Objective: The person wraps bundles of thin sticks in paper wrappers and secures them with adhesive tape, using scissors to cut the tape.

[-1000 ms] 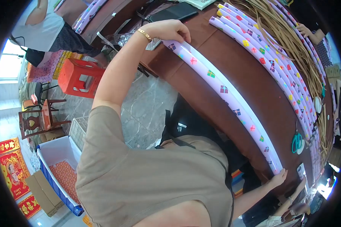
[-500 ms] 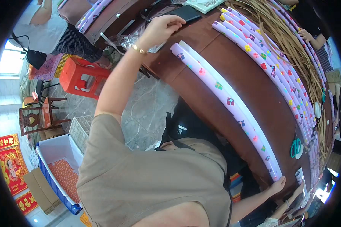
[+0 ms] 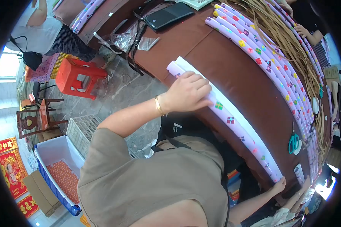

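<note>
A long lilac roll printed with small gift boxes lies along the near edge of the brown table, with a plain white strip along its far side. Near its upper left end, my left hand, with a gold bracelet at the wrist, has its fingers wrapped over the roll. At the lower right end, my right hand pinches the roll's tip; its fingers are small in view. Several similar rolls lie side by side farther across the table.
Behind the rolls are brown strips. A black phone and clear plastic lie at the table's upper left. Teal scissors lie at right. A red stool and blue-white bin stand left. Other people are nearby.
My left hand has come down from beside the phone onto the roll. The roll's upper left end sits slightly lower in view, and more of the white strip shows. My right hand stays at the other end.
</note>
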`<control>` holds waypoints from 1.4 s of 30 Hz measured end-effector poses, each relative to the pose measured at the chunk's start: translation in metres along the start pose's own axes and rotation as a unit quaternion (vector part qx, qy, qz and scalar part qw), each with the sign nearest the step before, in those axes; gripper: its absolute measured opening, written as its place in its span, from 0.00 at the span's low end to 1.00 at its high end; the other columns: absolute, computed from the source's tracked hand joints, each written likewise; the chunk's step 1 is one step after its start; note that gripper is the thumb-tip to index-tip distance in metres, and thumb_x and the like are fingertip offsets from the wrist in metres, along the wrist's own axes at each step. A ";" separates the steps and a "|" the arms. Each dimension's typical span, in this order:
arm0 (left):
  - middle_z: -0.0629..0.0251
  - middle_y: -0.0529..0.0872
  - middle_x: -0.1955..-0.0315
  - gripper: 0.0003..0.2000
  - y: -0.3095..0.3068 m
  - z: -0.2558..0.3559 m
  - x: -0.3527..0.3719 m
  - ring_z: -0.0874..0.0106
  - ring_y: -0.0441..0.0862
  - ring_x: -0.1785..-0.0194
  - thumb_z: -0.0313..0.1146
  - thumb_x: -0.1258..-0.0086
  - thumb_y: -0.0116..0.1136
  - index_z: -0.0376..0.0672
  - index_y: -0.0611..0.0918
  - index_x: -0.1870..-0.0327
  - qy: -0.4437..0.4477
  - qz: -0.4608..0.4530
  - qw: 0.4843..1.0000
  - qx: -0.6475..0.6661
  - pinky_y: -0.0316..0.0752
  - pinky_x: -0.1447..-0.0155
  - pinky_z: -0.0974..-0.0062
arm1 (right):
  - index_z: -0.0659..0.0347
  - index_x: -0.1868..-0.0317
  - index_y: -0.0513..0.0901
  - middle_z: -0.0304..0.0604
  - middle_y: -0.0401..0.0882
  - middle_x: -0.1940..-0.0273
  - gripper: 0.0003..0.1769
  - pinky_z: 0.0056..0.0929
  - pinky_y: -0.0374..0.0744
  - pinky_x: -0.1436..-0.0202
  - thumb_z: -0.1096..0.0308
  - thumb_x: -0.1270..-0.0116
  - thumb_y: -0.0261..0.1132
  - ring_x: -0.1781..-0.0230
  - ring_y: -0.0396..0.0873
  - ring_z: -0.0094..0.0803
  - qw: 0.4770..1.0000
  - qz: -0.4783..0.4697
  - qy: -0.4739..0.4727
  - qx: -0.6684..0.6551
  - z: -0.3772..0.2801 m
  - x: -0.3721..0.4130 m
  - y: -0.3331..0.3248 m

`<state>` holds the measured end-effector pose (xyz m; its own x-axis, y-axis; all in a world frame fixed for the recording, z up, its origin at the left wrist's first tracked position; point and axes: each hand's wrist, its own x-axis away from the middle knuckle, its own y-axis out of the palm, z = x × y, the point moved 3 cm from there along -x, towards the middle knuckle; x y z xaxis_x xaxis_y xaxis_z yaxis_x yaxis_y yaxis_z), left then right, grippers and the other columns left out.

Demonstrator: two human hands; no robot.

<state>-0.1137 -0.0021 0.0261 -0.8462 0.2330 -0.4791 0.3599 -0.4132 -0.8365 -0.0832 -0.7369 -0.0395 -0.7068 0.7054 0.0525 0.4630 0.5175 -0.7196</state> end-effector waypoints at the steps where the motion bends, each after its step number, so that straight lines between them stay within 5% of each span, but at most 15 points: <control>1: 0.65 0.85 0.58 0.20 0.002 0.003 0.001 0.65 0.82 0.53 0.52 0.35 0.65 0.44 0.80 0.57 0.006 0.002 1.000 0.001 0.72 0.42 0.64 | 0.74 0.32 0.73 0.54 0.78 0.37 0.32 0.34 0.75 0.37 0.57 0.25 0.63 0.43 0.78 0.36 1.000 0.001 0.000 0.001 -0.001 0.000 0.000; 4: 0.65 0.85 0.57 0.20 0.005 0.003 0.006 0.65 0.82 0.52 0.52 0.35 0.65 0.44 0.80 0.55 0.010 0.023 1.000 -0.005 0.72 0.41 0.64 | 0.73 0.33 0.74 0.53 0.77 0.37 0.30 0.35 0.75 0.36 0.59 0.27 0.66 0.42 0.77 0.37 0.998 0.035 -0.057 -0.001 -0.002 -0.003 -0.003; 9: 0.65 0.86 0.54 0.21 0.004 0.005 0.008 0.64 0.83 0.50 0.52 0.36 0.65 0.44 0.81 0.54 0.010 0.013 1.000 -0.010 0.73 0.41 0.63 | 0.70 0.31 0.74 0.52 0.76 0.36 0.31 0.37 0.71 0.32 0.63 0.30 0.69 0.38 0.74 0.38 0.981 -0.012 0.034 -0.190 0.003 -0.020 -0.011; 14: 0.64 0.86 0.54 0.21 0.006 0.004 0.007 0.62 0.83 0.49 0.50 0.36 0.65 0.43 0.81 0.53 0.004 0.008 1.000 -0.014 0.72 0.40 0.61 | 0.68 0.32 0.75 0.50 0.76 0.35 0.29 0.36 0.67 0.29 0.64 0.29 0.66 0.36 0.73 0.39 0.966 0.026 0.020 -0.255 0.009 -0.025 -0.009; 15: 0.64 0.86 0.54 0.21 0.005 0.005 0.005 0.62 0.83 0.49 0.50 0.36 0.65 0.43 0.81 0.53 0.012 0.009 1.000 -0.005 0.72 0.40 0.61 | 0.68 0.33 0.76 0.50 0.76 0.35 0.27 0.36 0.66 0.28 0.63 0.28 0.64 0.35 0.73 0.39 0.932 0.008 0.101 -0.349 0.014 -0.033 -0.007; 17: 0.63 0.85 0.57 0.19 0.003 0.006 0.003 0.63 0.83 0.51 0.48 0.37 0.65 0.43 0.80 0.55 0.013 0.012 1.000 -0.022 0.72 0.42 0.63 | 0.67 0.36 0.78 0.49 0.78 0.38 0.25 0.35 0.67 0.29 0.61 0.27 0.62 0.37 0.74 0.38 0.930 0.107 0.124 -0.330 -0.010 -0.008 -0.013; 23: 0.63 0.85 0.56 0.20 0.006 0.009 0.000 0.62 0.82 0.51 0.50 0.35 0.63 0.43 0.80 0.54 0.006 0.012 1.000 -0.027 0.70 0.42 0.63 | 0.71 0.41 0.82 0.46 0.83 0.44 0.21 0.28 0.77 0.42 0.62 0.25 0.62 0.47 0.80 0.33 0.948 0.152 -0.092 -0.266 -0.100 0.026 -0.003; 24: 0.63 0.85 0.56 0.20 0.006 0.010 0.000 0.63 0.82 0.52 0.51 0.35 0.63 0.43 0.80 0.54 0.003 0.012 0.999 -0.032 0.70 0.41 0.63 | 0.71 0.39 0.81 0.46 0.83 0.43 0.22 0.28 0.77 0.41 0.62 0.25 0.62 0.46 0.80 0.31 0.948 0.152 -0.188 -0.206 -0.124 0.030 0.011; 28: 0.64 0.84 0.56 0.20 0.007 0.016 -0.004 0.63 0.81 0.52 0.52 0.34 0.62 0.43 0.81 0.55 0.009 0.014 1.000 -0.026 0.70 0.41 0.63 | 0.70 0.39 0.81 0.46 0.83 0.43 0.20 0.28 0.74 0.36 0.68 0.26 0.62 0.43 0.79 0.31 0.945 0.000 -0.301 -0.128 -0.253 0.065 0.100; 32: 0.64 0.84 0.57 0.20 0.009 0.017 -0.003 0.64 0.81 0.52 0.52 0.33 0.61 0.44 0.81 0.55 -0.009 0.021 0.999 -0.027 0.70 0.41 0.63 | 0.68 0.43 0.82 0.47 0.85 0.48 0.18 0.31 0.75 0.37 0.67 0.28 0.62 0.45 0.81 0.33 0.855 -0.115 -0.494 -0.107 -0.372 0.100 0.199; 33: 0.64 0.84 0.57 0.20 0.010 0.016 -0.002 0.64 0.81 0.52 0.53 0.33 0.61 0.44 0.81 0.55 -0.015 0.020 0.999 -0.026 0.70 0.41 0.63 | 0.67 0.43 0.81 0.51 0.84 0.48 0.19 0.34 0.76 0.38 0.66 0.30 0.64 0.45 0.82 0.40 0.820 -0.071 -0.565 -0.047 -0.396 0.100 0.221; 37: 0.65 0.84 0.57 0.20 0.009 0.017 -0.002 0.64 0.81 0.53 0.53 0.33 0.61 0.44 0.81 0.56 -0.021 0.032 0.999 -0.029 0.70 0.41 0.63 | 0.64 0.39 0.78 0.58 0.80 0.42 0.27 0.48 0.77 0.38 0.58 0.34 0.67 0.41 0.79 0.51 0.742 0.009 -0.666 0.071 -0.461 0.075 0.309; 40: 0.64 0.86 0.57 0.20 0.009 0.016 -0.002 0.63 0.82 0.54 0.52 0.34 0.62 0.43 0.83 0.56 -0.034 0.040 0.998 -0.016 0.71 0.42 0.63 | 0.57 0.37 0.77 0.51 0.80 0.39 0.28 0.53 0.73 0.34 0.57 0.35 0.67 0.40 0.79 0.48 0.789 0.015 -0.579 0.207 -0.477 0.089 0.328; 42: 0.64 0.84 0.60 0.18 0.008 0.017 -0.003 0.64 0.82 0.54 0.52 0.34 0.62 0.44 0.82 0.58 -0.022 0.051 0.998 -0.019 0.72 0.44 0.64 | 0.54 0.44 0.82 0.47 0.84 0.45 0.21 0.57 0.73 0.38 0.55 0.34 0.66 0.43 0.80 0.46 0.789 0.017 -0.562 0.248 -0.485 0.098 0.329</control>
<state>-0.1150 -0.0212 0.0259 -0.8201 0.1527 -0.5514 0.4596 -0.3983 -0.7938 0.2590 -0.2626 0.0653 -0.8553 -0.3042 -0.4195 0.4228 0.0586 -0.9043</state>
